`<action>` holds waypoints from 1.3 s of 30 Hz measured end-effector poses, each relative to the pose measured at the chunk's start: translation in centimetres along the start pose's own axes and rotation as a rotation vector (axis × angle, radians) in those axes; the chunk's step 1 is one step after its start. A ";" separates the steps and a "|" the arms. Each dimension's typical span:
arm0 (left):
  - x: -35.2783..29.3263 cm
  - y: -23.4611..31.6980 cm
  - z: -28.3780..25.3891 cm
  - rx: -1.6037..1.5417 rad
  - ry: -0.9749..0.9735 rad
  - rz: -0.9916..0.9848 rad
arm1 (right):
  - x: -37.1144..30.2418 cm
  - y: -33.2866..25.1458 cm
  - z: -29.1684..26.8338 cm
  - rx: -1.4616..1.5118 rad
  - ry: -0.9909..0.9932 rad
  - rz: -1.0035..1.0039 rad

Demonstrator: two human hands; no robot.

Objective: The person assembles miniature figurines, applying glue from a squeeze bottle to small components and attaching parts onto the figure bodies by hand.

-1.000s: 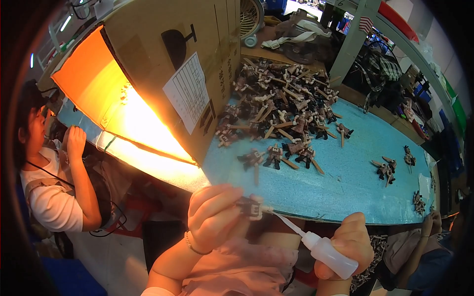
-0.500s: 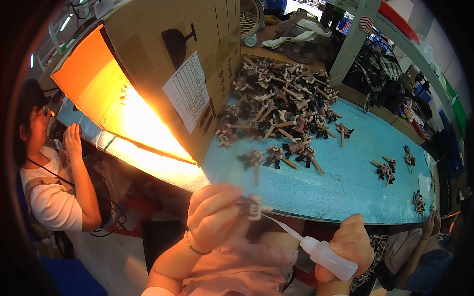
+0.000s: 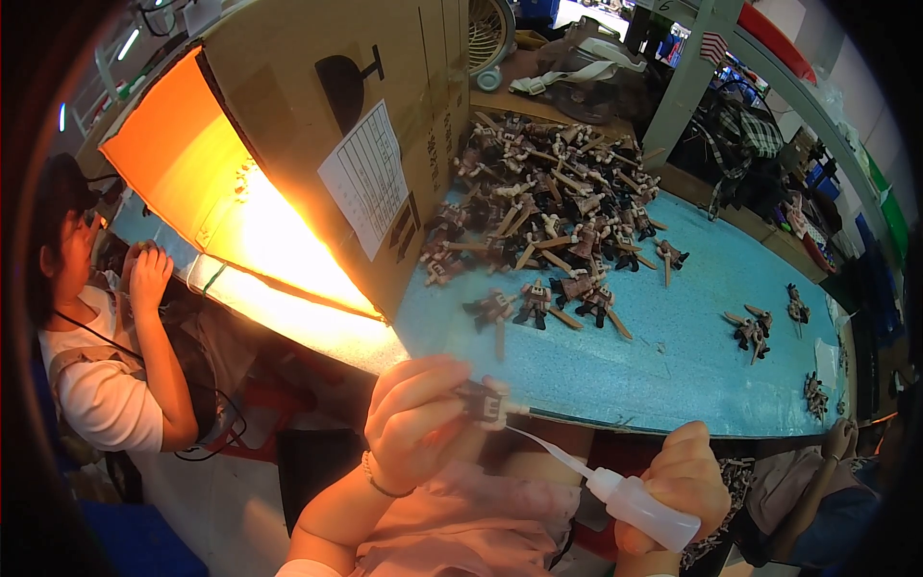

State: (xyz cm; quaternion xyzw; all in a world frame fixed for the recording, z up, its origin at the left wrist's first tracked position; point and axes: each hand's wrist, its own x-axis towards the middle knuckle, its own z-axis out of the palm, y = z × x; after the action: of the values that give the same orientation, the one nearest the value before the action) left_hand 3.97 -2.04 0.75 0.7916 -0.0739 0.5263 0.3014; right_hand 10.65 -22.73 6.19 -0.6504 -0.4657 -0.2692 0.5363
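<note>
Between the fingertips of my left hand (image 3: 411, 413) is a small toy figure (image 3: 486, 404) with dark and pale parts, held on its side just off the table's front edge. My right hand (image 3: 685, 486) is wrapped round a white squeeze bottle (image 3: 646, 510) with a long thin nozzle. The nozzle (image 3: 553, 449) points up and left, its tip close beside the figure; I cannot tell whether they touch. Beyond my hands, a large pile of similar figures (image 3: 548, 207) with tan sticks lies on the blue table (image 3: 663, 356).
An upright cardboard box (image 3: 413, 125) stands at the left, its open side brightly lit orange. A few loose figures (image 3: 750, 332) lie at the right. A co-worker (image 3: 106, 365) sits at the left; another person's hand (image 3: 839, 438) is at the far right. A fan (image 3: 488, 37) stands behind.
The bottle has shifted slightly down, its nozzle tip now a little lower and left beside the figure. My left hand has barely moved. The co-worker's hand at the left has moved slightly.
</note>
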 end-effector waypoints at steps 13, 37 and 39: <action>-1.6 -0.5 -0.1 -0.373 -0.082 -0.239 | -0.3 0.1 0.6 0.071 0.118 0.046; -1.6 0.0 0.1 -0.773 -0.037 -0.362 | 0.1 0.3 1.1 -0.016 0.130 0.079; -1.6 0.0 0.2 -0.793 -0.035 -0.355 | 0.3 0.3 0.7 -0.002 0.063 0.053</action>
State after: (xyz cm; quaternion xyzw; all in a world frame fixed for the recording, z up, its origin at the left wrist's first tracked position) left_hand 3.43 -2.44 -0.66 0.6241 -0.1383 0.3837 0.6665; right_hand 10.93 -21.94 6.11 -0.6541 -0.4313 -0.2756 0.5569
